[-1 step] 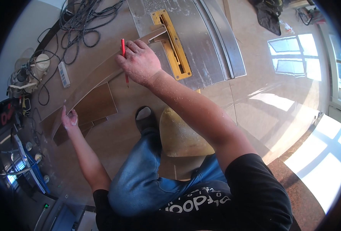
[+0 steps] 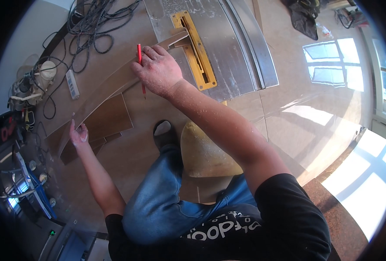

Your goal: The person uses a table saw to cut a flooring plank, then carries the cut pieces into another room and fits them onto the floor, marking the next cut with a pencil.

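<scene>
My right hand (image 2: pixel 160 71) is closed round a long, thin tan plank (image 2: pixel 110 87), with a red pencil (image 2: pixel 139 53) also between its fingers. White dust covers its back. The plank runs from lower left up to the metal saw table (image 2: pixel 236 56), where its end lies on the yellow slotted insert (image 2: pixel 206 74). What is under my right palm is hidden. My left hand (image 2: pixel 79 135) supports the plank near its lower-left end, fingers curled at its edge. Below the plank lies a brown board (image 2: pixel 110 116) on the floor.
A tangle of dark cable (image 2: pixel 93 26) and a white power strip (image 2: pixel 72 84) lie at the upper left, near a dusty power tool (image 2: pixel 38 80). A yellowish rounded stool (image 2: pixel 208 150) stands between my legs. Sunlight patches fall on the floor at right, below a dark bag (image 2: pixel 305 19).
</scene>
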A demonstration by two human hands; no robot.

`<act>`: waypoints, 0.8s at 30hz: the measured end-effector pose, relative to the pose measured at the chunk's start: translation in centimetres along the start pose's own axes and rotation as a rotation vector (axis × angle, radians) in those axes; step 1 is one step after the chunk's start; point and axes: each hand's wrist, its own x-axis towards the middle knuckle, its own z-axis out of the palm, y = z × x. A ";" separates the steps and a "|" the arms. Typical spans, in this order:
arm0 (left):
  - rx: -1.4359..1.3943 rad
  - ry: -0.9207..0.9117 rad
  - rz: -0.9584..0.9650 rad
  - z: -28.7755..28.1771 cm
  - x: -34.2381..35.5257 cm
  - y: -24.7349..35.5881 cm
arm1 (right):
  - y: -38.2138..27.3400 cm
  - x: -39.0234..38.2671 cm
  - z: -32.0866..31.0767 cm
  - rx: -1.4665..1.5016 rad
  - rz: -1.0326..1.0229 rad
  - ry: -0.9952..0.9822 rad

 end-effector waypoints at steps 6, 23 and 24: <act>0.002 0.057 -0.002 -0.4 0.2 1.0 | -0.2 0.2 0.1 -0.015 -0.013 0.015; 0.018 0.098 0.021 0.2 0.1 1.0 | -0.3 0.3 -0.4 0.024 0.009 -0.059; 0.013 0.095 0.014 0.2 0.1 0.8 | -0.3 0.2 -0.3 0.022 0.009 -0.062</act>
